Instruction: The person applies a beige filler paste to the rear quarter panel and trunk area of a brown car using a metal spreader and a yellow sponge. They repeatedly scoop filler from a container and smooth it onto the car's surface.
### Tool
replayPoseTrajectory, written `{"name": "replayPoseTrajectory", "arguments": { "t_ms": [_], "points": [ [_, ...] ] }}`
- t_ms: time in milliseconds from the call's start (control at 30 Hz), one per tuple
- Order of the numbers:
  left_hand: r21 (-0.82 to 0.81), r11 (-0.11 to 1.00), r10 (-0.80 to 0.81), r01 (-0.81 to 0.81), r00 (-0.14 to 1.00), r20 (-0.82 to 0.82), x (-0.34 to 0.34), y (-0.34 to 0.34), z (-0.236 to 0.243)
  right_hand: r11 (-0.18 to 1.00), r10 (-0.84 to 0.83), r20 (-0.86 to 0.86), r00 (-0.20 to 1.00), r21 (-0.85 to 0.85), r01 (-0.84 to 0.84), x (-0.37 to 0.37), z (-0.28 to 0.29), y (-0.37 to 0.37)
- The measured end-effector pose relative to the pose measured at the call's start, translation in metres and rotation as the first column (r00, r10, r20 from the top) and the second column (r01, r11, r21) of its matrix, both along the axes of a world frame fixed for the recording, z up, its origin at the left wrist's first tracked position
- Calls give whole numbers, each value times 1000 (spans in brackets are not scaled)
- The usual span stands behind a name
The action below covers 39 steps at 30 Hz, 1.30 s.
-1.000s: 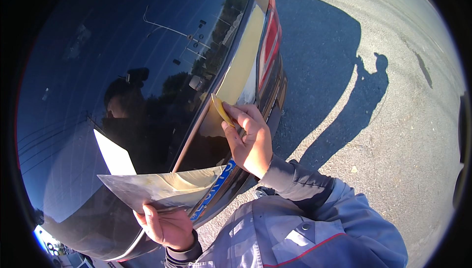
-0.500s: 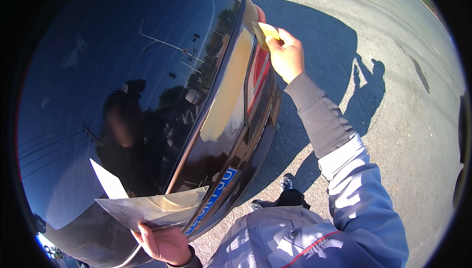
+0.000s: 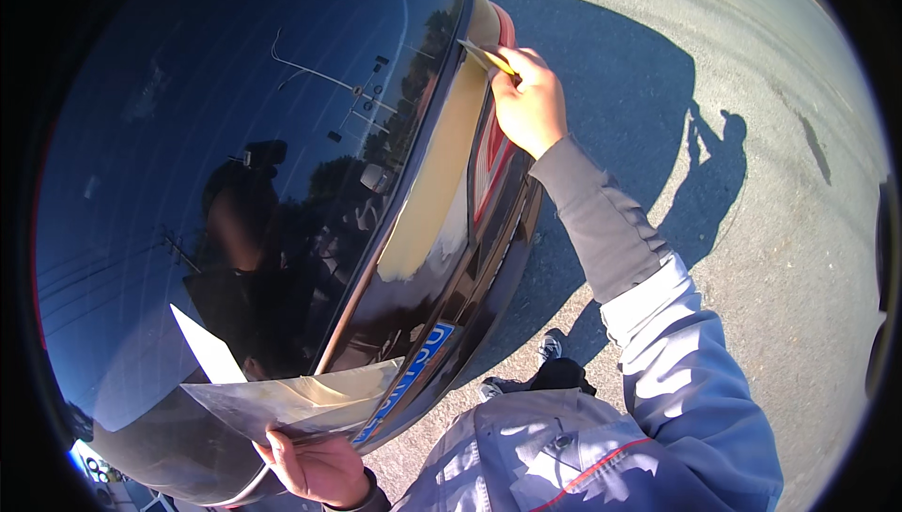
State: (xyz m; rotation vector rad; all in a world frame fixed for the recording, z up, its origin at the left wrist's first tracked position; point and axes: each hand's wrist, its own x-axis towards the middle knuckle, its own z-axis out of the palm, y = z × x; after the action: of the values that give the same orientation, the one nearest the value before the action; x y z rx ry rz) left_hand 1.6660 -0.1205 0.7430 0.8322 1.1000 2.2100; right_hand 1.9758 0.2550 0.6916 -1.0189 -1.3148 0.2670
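Note:
My right hand [image 3: 532, 103] grips a putty spreader [image 3: 494, 61] with a yellow part, its edge at the upper end of a smooth beige filler patch [image 3: 434, 155]. The patch runs down the dark car's rear panel, between rear window and tail light [image 3: 490, 160], and has a ragged lower end. At the lower left, my left hand [image 3: 319, 470] is closed on the lower edge of a thin mixing board [image 3: 296, 397] smeared with grey and beige filler. Beside the board shows a white pointed shape [image 3: 207, 343]; I cannot tell whether it is a sheet or a reflection.
The big dark rear window [image 3: 235, 70] mirrors lamp posts, wires and a person. A blue licence plate [image 3: 409, 380] lies below the panel, partly behind the board. Sunlit pavement [image 3: 789, 258] stretches to the right, with the car's shadow [image 3: 601, 70] across it.
My right hand has moved slightly left, and the spreader has turned edge-on, its tip now at the top of the filler patch. My left hand and the board have hardly moved.

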Motion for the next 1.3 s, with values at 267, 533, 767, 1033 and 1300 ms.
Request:
{"name": "replayPoseTrajectory", "arguments": {
  "t_ms": [267, 533, 767, 1033, 1300],
  "points": [
    [-12, 999, -33, 33, 999, 8, 0, 3, 2, 998, 51, -39, 998, -34, -52, -17, -6, -34],
    [14, 994, -112, 112, 994, 14, -2, 4, 3, 996, 78, -82, 994, -38, -81, -43, -12, -79],
    [-13, 994, -112, 112, 994, 9, -3, 2, 5, 991, 134, -142, 981, 8, -134, -70, -18, -121],
    [14, 981, -194, 194, 981, 24, -15, 0, 1, 980, 162, -16, 987, -117, -163, -95, -22, -182],
    [32, 978, -207, 206, 978, 14, -9, 0, 6, 914, 307, -160, 938, -223, -337, -118, -16, -235]
  ]
}}
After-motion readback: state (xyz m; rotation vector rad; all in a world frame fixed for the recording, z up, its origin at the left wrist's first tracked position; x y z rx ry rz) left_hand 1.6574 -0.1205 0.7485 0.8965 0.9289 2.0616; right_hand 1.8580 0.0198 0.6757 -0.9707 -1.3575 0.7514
